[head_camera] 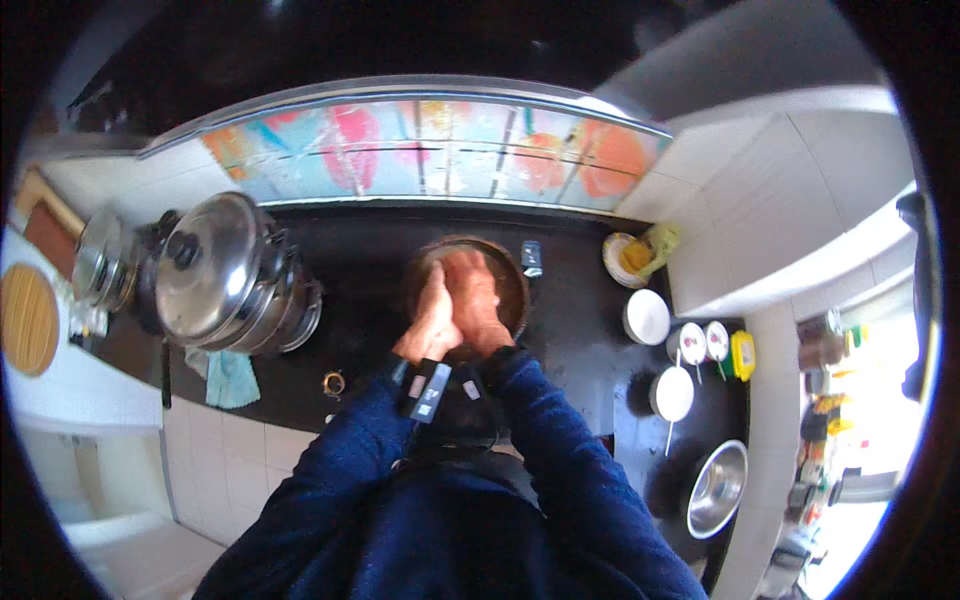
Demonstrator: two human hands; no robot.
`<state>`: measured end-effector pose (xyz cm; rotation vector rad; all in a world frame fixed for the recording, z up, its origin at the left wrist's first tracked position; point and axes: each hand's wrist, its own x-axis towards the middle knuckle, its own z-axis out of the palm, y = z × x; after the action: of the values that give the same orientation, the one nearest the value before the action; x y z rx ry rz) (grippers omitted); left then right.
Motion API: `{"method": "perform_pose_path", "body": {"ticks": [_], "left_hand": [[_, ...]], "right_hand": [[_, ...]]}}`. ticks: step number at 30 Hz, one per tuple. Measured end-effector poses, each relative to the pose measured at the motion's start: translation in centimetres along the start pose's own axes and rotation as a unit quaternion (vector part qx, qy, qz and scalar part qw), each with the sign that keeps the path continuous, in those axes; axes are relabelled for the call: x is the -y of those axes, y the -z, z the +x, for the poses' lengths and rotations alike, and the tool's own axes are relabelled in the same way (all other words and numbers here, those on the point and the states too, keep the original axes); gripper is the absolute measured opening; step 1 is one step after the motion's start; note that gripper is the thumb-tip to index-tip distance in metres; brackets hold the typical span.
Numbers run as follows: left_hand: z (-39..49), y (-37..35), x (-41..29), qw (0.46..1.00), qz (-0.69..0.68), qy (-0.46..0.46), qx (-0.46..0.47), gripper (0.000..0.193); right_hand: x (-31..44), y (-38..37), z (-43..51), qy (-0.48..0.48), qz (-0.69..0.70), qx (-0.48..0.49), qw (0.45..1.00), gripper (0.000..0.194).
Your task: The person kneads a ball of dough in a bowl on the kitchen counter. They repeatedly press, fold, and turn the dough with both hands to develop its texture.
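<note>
My left hand (431, 315) and my right hand (474, 296) are pressed close together over a round, brown-rimmed pan or bowl (517, 300) on the dark countertop. The fingers are blurred and overlap, and whether anything lies between the palms is hidden. What the vessel holds is mostly covered by my hands. Beyond its right rim lies a small dark box (532, 256). A dark band with a small device sits on my left wrist.
A large lidded steel pot (217, 277) stands left, with a light-blue cloth (232, 379) below it. A gold-coloured ring-like object (334, 384) lies near the front edge. Rightward are a plate (619, 259), a white bowl (646, 316), lidded white containers (691, 343) and a steel bowl (718, 489).
</note>
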<state>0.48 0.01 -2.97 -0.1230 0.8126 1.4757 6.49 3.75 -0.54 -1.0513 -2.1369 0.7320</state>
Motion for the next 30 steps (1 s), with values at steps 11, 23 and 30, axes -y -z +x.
{"method": "perform_pose_path", "body": {"ticks": [11, 23, 30], "left_hand": [[-0.8, -1.2, -1.5, 0.996, 0.062, -0.041, 0.057, 0.030], [-2.7, -4.6, -1.4, 0.956, -0.166, -0.046, 0.238, 0.061], [-2.8, -5.1, -1.5, 0.982, 0.035, -0.100, 0.155, 0.045]], "right_hand": [[0.6, 0.8, -0.5, -0.112, 0.062, -0.010, 0.992, 0.019], [3.6, 2.1, -3.7, -0.229, 0.901, 0.094, 0.355, 0.059], [2.5, 0.8, -3.2, -0.301, 0.857, 0.074, 0.412, 0.031]]}}
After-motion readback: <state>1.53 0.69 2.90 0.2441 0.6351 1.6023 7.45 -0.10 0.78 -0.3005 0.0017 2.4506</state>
